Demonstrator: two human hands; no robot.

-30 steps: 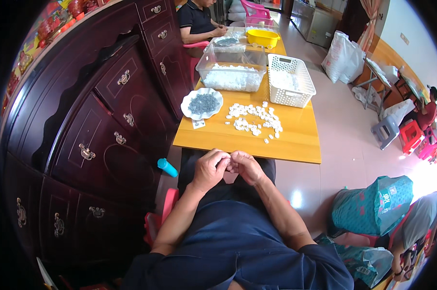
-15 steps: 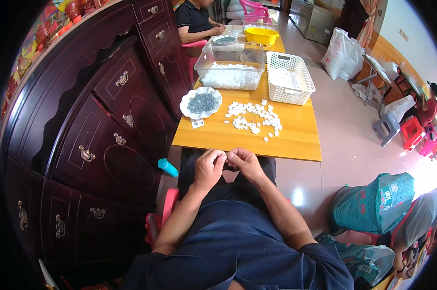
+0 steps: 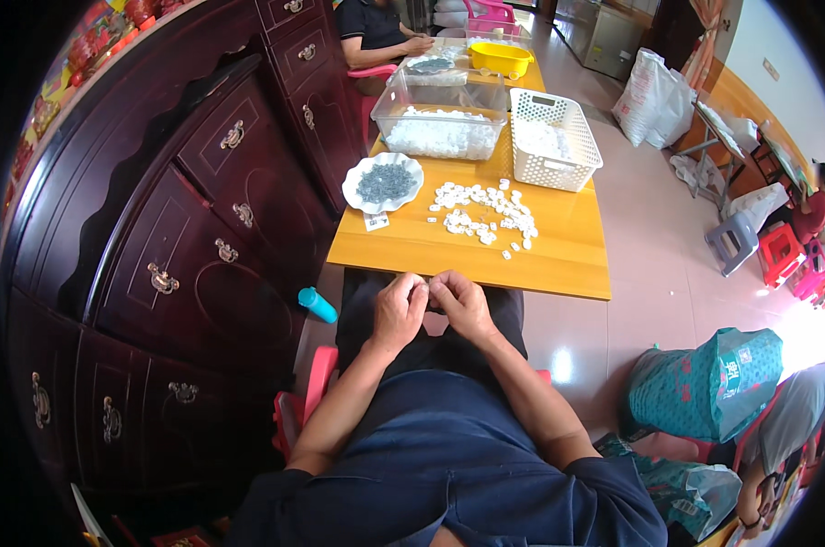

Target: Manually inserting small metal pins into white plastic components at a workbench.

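Observation:
My left hand (image 3: 399,312) and my right hand (image 3: 462,308) meet at the table's near edge, above my lap. Thumbs and fingertips are pinched together on both sides. Whatever lies between them is too small and covered to name. Just beyond, several small white plastic pieces (image 3: 485,211) lie scattered on the wooden table (image 3: 376,251). To their left stands a scalloped white dish (image 3: 351,193) full of small grey parts (image 3: 386,183).
A clear bin (image 3: 499,128) of white pieces and a white perforated basket (image 3: 572,175) stand farther back. Beyond them is a yellow basin (image 3: 502,60) near a seated person (image 3: 376,41). Dark cabinets (image 3: 202,201) line the left; a teal bottle (image 3: 317,305) and teal bag (image 3: 695,387) flank me.
My hands have shifted slightly, still pinched together, with the fingertips closer in. The view has tilted a little, so the table's contents appear slightly higher and farther right.

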